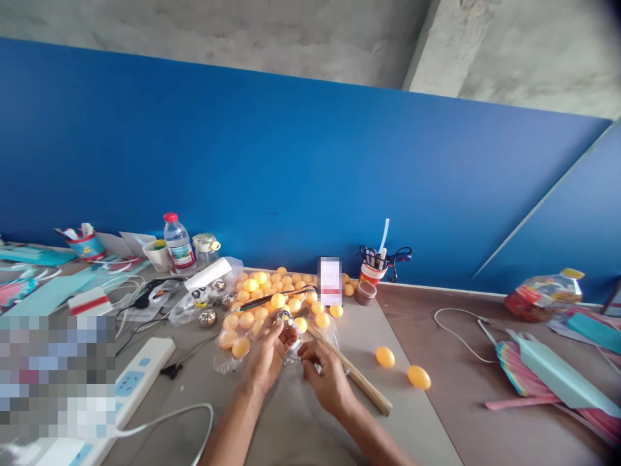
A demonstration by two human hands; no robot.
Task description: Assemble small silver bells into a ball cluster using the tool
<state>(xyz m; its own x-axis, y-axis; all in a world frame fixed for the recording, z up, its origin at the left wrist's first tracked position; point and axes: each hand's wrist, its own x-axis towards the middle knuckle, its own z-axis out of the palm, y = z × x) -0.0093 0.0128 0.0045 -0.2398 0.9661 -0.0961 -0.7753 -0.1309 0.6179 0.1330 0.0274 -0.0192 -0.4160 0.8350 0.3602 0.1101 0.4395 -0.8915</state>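
Note:
My left hand (268,357) is closed around a shiny silver ball (284,319), which shows above the fingertips. To its right my right hand (326,375) has thumb and fingers pinched together beside some crumpled silvery material (292,357). What exactly sits in that pinch is too small to make out. Many orange balls (246,320) lie in a clear plastic bag just behind both hands. A bundle of thin wooden sticks (361,378) runs past the right hand. Two loose orange balls, one nearer (385,356) and one farther right (418,377), rest on the table.
Silver balls (207,318) lie left of the bag. Behind stand a water bottle (179,246), a glass jug (207,248) and a cup of scissors and pens (372,272). A power strip (130,382) with cables is at left; an oil-type jug (546,294) is at right.

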